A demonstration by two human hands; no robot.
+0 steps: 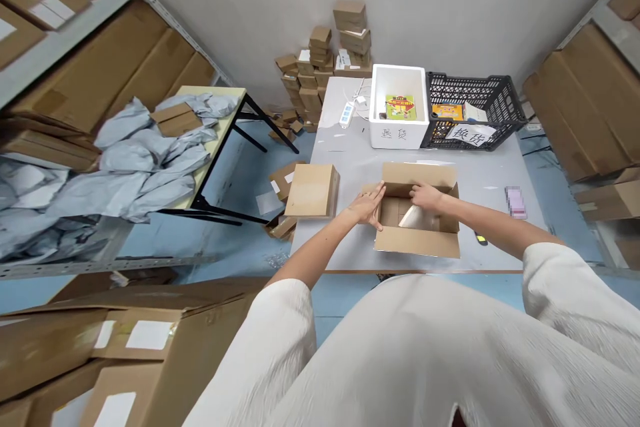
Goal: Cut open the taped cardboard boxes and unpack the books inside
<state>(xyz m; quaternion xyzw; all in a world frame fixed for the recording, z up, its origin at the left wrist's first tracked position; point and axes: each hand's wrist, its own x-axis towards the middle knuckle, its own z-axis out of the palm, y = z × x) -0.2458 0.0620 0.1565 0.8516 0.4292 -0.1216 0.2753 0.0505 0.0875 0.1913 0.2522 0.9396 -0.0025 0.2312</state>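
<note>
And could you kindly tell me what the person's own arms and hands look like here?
Both the left hand and right hand are ungloved, and the forearms are uncovered. The off-white sleeves are short and loose, in lightly crinkled fabric, matching the top.

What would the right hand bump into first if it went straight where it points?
Probably the left side of the open cardboard box, where the left hand rests, though depth inside is unclear.

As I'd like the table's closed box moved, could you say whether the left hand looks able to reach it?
Likely yes: nothing visible blocks the left hand from the closed box, though that hand is on the open box.
</note>
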